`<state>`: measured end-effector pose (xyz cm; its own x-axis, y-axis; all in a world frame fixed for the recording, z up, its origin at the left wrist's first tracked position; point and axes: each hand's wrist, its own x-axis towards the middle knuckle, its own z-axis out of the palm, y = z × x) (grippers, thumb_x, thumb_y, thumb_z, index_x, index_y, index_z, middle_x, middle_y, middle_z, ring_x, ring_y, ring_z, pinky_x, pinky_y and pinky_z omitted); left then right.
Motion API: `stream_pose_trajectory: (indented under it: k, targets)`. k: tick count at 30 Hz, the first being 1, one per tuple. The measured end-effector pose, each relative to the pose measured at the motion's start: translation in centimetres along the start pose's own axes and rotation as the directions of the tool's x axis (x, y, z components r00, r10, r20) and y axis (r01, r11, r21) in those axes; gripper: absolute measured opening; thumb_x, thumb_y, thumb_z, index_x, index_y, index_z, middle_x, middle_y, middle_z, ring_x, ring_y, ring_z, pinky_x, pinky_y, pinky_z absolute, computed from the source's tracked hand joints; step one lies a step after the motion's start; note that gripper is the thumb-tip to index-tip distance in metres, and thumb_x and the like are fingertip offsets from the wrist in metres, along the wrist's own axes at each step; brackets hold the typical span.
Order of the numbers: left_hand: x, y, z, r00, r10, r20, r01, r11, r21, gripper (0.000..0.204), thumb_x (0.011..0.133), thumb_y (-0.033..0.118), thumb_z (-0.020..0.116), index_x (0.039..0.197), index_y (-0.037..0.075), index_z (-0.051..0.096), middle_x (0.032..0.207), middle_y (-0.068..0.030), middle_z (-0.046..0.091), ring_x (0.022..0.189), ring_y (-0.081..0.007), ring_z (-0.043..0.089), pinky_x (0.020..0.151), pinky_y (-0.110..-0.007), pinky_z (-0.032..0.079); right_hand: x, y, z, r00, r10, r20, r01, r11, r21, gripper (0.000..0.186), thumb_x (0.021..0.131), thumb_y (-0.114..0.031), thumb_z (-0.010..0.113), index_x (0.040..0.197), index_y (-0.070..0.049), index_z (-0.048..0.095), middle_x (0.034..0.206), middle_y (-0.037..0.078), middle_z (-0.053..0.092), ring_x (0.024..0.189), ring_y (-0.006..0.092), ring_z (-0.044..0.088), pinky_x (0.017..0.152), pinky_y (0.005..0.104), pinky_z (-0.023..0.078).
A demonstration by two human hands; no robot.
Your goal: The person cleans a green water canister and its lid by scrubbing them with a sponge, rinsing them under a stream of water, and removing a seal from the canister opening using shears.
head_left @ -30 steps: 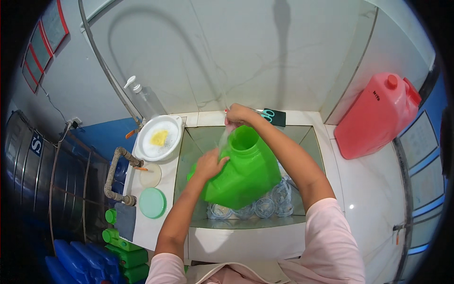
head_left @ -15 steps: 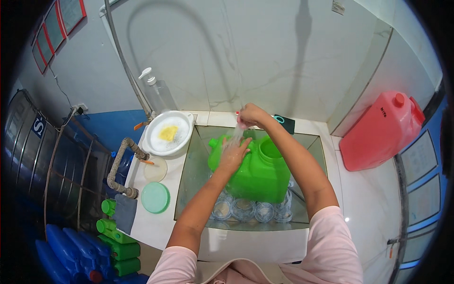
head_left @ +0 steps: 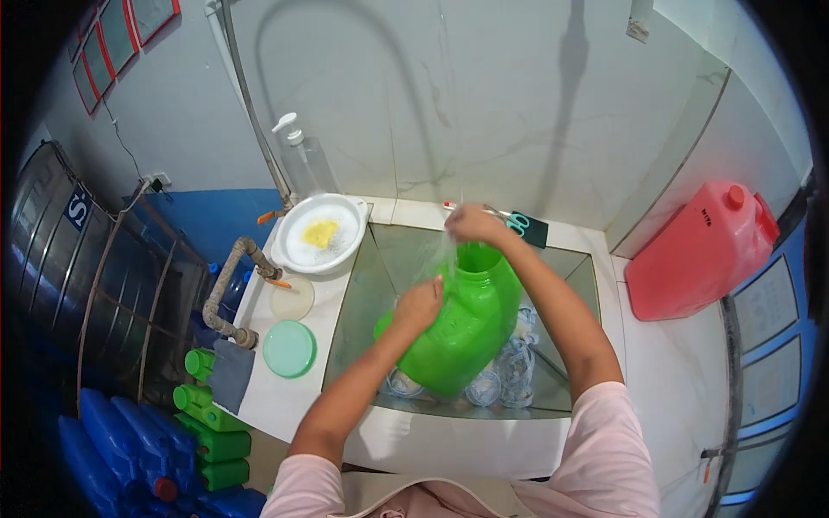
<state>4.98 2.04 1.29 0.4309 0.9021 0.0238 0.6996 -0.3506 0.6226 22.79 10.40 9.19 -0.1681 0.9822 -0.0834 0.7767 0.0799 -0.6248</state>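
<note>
Green jerrycan [head_left: 471,345] sits tilted, mouth up, in the glass-walled basin [head_left: 345,350], over clear plastic containers [head_left: 484,387]. Left hand [head_left: 420,304] on its left side, presumably steadying it; fingers hidden, can't tell if grasping. Right hand [head_left: 472,223], fingers curled, by water spray near the mouth; grip unclear. White tub [head_left: 277,248] beside holds suds, yellow sponge [head_left: 319,234].
</note>
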Motion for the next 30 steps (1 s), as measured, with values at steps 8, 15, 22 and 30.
stream_pose_trajectory:
  k: [8,15,22,30]
  targets:
    - [-3.7,-0.7,0.5,0.981,0.157,0.114,-0.102,0.916,-0.387,0.044,0.094,0.033,0.033,0.099,-0.005,0.056,0.094,-0.0217,0.061,0.091,-0.0327,0.058,0.082,-0.040,0.043,-10.6,1.7,6.2,0.861,-0.501,-0.091,0.367,0.734,-0.572,0.063,0.066,-0.029,0.065,0.121,-0.002,0.048,0.082,0.012,0.056,0.080,0.0273,0.057,0.073,0.0395,0.040]
    - [-10.6,-9.4,-2.8,0.815,-0.454,0.361,0.537,0.356,-0.765,0.036,0.092,0.035,0.038,0.105,0.006,0.054,0.088,-0.0066,0.060,0.079,-0.0158,0.058,0.065,-0.025,0.043,-9.9,-3.1,4.1,0.702,-0.669,-0.244,0.380,0.642,-0.666,0.054,0.060,-0.018,0.061,0.111,-0.003,0.055,0.077,0.010,0.059,0.074,0.0254,0.058,0.073,0.0382,0.038]
    - [-12.0,-8.6,-8.0,0.850,-0.450,0.275,0.318,0.022,-0.948,0.032,0.092,0.032,0.035,0.100,0.005,0.051,0.087,-0.0051,0.060,0.071,-0.0135,0.059,0.054,-0.022,0.046,-5.7,-18.5,-11.7,0.563,-0.606,-0.562,0.297,0.783,-0.547,0.036,0.071,-0.031,0.062,0.099,-0.008,0.064,0.088,0.016,0.063,0.081,0.0309,0.060,0.071,0.0410,0.047]
    - [-22.6,-6.4,-17.2,0.820,-0.283,0.498,0.446,-0.231,-0.865,0.048,0.091,0.036,0.039,0.124,0.001,0.039,0.111,-0.0138,0.056,0.093,-0.0249,0.057,0.080,-0.035,0.048,-3.7,-17.4,-10.5,0.834,-0.145,-0.532,-0.058,0.936,-0.347,0.038,0.064,-0.039,0.063,0.086,-0.008,0.067,0.085,0.017,0.064,0.081,0.0356,0.060,0.071,0.0429,0.048]
